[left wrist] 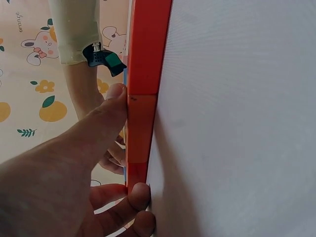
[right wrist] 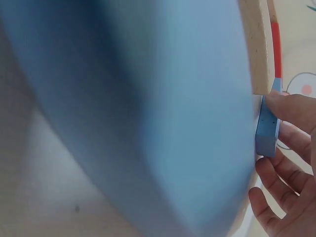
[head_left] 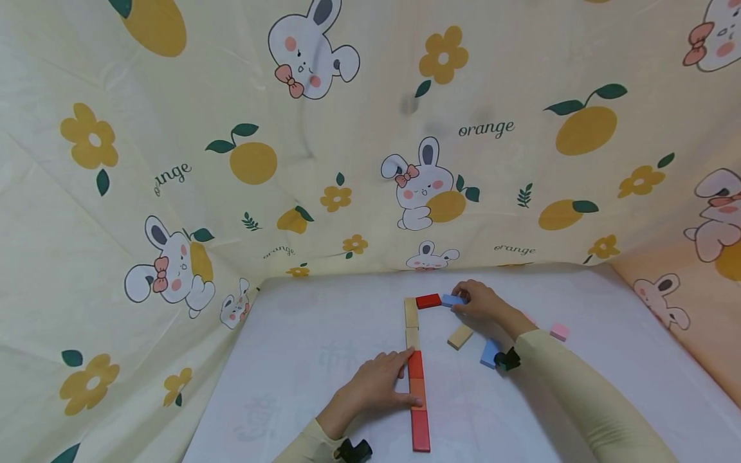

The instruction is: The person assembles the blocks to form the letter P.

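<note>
A line of flat blocks runs up the white table [head_left: 324,334]: a red one [head_left: 420,429], an orange one [head_left: 418,392], a red one [head_left: 415,364] and two beige ones [head_left: 411,325]. It then turns right with a red block [head_left: 428,300]. My left hand [head_left: 399,379] lies left of the line, its thumb [left wrist: 116,101] and a fingertip [left wrist: 138,195] pressing the side of the red and orange blocks [left wrist: 140,133]. My right hand [head_left: 466,302] pinches a blue block [head_left: 451,300] at the end of the turned row, and its fingers [right wrist: 291,108] show on that block [right wrist: 268,131].
Loose beige [head_left: 460,336], blue [head_left: 490,353] and pink [head_left: 559,332] blocks lie right of the line, near my right forearm. The loose blue block fills the right wrist view as a blur [right wrist: 148,98]. A printed cloth wall [head_left: 370,161] encloses the table at the back and both sides.
</note>
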Demonstrator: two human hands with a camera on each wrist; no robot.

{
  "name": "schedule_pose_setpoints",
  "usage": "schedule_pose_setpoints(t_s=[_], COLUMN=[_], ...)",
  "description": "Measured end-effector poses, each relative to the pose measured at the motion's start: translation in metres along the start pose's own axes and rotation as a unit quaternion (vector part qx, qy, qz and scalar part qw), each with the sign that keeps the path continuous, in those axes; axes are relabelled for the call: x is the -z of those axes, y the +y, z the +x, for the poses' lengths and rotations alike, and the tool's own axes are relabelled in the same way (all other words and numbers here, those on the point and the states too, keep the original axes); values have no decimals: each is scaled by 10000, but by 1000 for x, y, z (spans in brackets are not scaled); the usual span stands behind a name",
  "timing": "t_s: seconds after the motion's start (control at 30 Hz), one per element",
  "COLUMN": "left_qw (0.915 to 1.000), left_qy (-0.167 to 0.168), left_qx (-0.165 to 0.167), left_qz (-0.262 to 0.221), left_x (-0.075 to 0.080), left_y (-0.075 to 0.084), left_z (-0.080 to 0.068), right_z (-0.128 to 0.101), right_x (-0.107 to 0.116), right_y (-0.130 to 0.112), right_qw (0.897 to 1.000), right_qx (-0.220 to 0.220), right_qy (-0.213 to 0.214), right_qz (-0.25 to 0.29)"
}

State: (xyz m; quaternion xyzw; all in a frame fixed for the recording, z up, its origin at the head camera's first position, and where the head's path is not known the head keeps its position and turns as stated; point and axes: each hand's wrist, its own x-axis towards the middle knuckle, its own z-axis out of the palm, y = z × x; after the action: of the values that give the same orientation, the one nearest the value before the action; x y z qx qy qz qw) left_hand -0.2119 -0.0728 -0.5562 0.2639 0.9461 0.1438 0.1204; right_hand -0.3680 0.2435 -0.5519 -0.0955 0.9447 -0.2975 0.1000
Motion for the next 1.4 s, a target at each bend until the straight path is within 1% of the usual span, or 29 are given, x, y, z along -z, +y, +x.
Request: schedule_pose_setpoints(t_s=[0.13,0.3,0.53,0.63,0.83,1.0,1.2,1.4], left_qw=[10000,10000,9999,9999,10000,10000,10000,10000], left_qy=[-23,-86,-78,-68,-54,-80,-83,-43], left_qx=[5,14,48,44,11,37,47,-21], left_qz=[-10,-14,57,60,71,9,-23,10], left_x=[0,-1,1,2,2,3,2,3], left_y=[1,1,3,3,3,4,4,3], left_z=[0,0,-3,-3,-3,-3,-2,-2], right_z=[0,-7,-31,-43,-67,-82,-97,-106], right_x=[0,1,4,4,0,-4,-12,-21], right_y=[3,4,-2,-3,-10,-13,-15,-15], right_qw=[10000,9997,9983,9976,9968,9944,9914,9893], right_qx=[-56,122,311,427,469,672,660,596], right_qy=[18,189,485,537,610,814,1057,1185], right_qz=[48,-46,9,103,236,-13,-403,-600])
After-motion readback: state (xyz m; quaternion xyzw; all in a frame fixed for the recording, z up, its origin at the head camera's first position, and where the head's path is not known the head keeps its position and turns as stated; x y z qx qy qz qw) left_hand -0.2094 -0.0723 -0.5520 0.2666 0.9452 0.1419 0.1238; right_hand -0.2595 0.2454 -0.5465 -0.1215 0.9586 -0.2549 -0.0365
